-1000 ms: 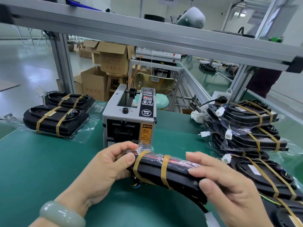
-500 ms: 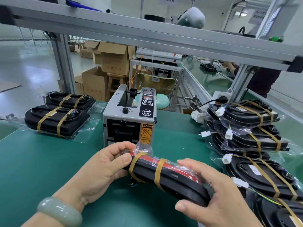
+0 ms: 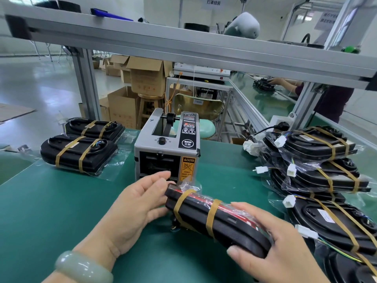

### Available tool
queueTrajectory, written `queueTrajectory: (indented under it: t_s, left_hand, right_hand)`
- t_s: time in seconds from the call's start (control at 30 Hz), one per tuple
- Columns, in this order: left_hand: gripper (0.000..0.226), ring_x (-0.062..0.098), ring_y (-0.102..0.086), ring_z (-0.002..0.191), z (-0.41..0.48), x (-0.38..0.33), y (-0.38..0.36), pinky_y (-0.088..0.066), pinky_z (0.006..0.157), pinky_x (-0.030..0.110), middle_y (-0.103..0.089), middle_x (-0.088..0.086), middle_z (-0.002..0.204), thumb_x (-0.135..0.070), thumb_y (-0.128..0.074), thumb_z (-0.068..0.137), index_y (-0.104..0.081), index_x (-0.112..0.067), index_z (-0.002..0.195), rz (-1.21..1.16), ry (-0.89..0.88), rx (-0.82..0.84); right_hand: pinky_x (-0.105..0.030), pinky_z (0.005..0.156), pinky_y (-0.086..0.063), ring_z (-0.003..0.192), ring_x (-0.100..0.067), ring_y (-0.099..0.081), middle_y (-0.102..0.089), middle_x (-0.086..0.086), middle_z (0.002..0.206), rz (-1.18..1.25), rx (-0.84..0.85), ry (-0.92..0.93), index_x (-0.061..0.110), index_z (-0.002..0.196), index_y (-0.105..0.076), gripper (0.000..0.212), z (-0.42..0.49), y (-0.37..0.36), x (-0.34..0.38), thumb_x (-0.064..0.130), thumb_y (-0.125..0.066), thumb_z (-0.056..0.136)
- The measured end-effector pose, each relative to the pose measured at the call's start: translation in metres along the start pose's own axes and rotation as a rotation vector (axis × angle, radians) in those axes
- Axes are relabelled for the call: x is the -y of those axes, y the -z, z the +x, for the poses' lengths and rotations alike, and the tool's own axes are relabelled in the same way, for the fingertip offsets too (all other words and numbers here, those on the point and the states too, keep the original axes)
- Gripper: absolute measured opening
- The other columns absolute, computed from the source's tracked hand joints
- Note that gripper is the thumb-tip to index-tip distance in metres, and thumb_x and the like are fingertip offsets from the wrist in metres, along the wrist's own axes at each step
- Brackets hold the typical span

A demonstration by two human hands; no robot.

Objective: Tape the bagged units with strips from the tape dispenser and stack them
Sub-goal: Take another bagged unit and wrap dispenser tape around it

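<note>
A black bagged unit (image 3: pixel 224 223) with a red side and two brown tape bands stands on its edge on the green mat (image 3: pixel 51 211), just in front of the grey tape dispenser (image 3: pixel 167 148). My left hand (image 3: pixel 138 205) holds the unit's left end between thumb and fingers. My right hand (image 3: pixel 281 248) grips its right end, with the fingers over the top and the thumb on the near face. No strip of tape shows at the dispenser's mouth.
Two taped units (image 3: pixel 79 152) lie side by side at the back left. A tall pile of taped units (image 3: pixel 318 146) with white connectors fills the right side. An aluminium beam (image 3: pixel 183 45) crosses overhead. Another person (image 3: pixel 330 99) works at the far right.
The unit has tipped further onto its edge and turned, its right end swinging toward me. My right hand slid down to grip that end, and my left hand's fingers loosened.
</note>
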State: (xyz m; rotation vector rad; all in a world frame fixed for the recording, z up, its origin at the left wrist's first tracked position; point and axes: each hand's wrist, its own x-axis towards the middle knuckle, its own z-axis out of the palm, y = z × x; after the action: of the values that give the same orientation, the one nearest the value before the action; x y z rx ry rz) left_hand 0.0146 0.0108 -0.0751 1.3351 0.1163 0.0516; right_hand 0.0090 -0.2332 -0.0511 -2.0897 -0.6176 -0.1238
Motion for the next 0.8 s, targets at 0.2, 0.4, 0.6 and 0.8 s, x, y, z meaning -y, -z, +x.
queueTrajectory:
  t_s: [0.2,0.4,0.6,0.8]
  left_hand:
    - [0.010,0.002,-0.054,0.044,0.024,-0.007,0.000,-0.040,0.038,0.015,-0.064,-0.007,0.055,-0.024,-0.065,0.088,-0.066,-0.015,0.083,-0.053,0.146,-0.483]
    - [0.014,0.000,-0.053,0.037,0.039,-0.016,-0.009,-0.038,0.033,0.013,-0.065,-0.006,0.050,-0.022,-0.065,0.089,-0.065,-0.012,0.079,-0.128,0.232,-0.469]
    - [0.013,0.000,-0.054,0.035,0.047,-0.021,-0.015,-0.038,0.033,0.011,-0.065,-0.005,0.048,-0.020,-0.066,0.088,-0.064,-0.011,0.080,-0.144,0.202,-0.541]
    - [0.010,0.001,-0.056,0.037,0.052,-0.018,-0.020,-0.038,0.033,0.011,-0.068,0.001,0.063,-0.019,-0.066,0.087,-0.065,-0.009,0.084,-0.153,0.181,-0.636]
  right_hand:
    - [-0.002,0.066,-0.043,0.074,0.002,-0.067,-0.071,0.019,0.082,-0.044,-0.110,0.010,0.039,0.096,-0.070,0.052,-0.002,0.002,-0.005,0.029,-0.079,0.046]
    - [-0.001,0.069,-0.043,0.077,0.004,-0.066,-0.070,0.022,0.087,-0.058,-0.139,0.027,0.040,0.097,-0.067,0.055,-0.001,0.000,-0.003,0.044,-0.076,0.043]
    - [-0.006,0.071,-0.047,0.080,0.000,-0.067,-0.069,0.021,0.093,-0.063,-0.113,0.017,0.043,0.099,-0.066,0.056,-0.002,-0.001,-0.004,0.050,-0.072,0.044]
    - [-0.010,0.073,-0.049,0.084,-0.001,-0.067,-0.068,0.023,0.097,-0.077,-0.105,0.017,0.051,0.108,-0.059,0.064,-0.003,-0.002,-0.005,0.052,-0.073,0.045]
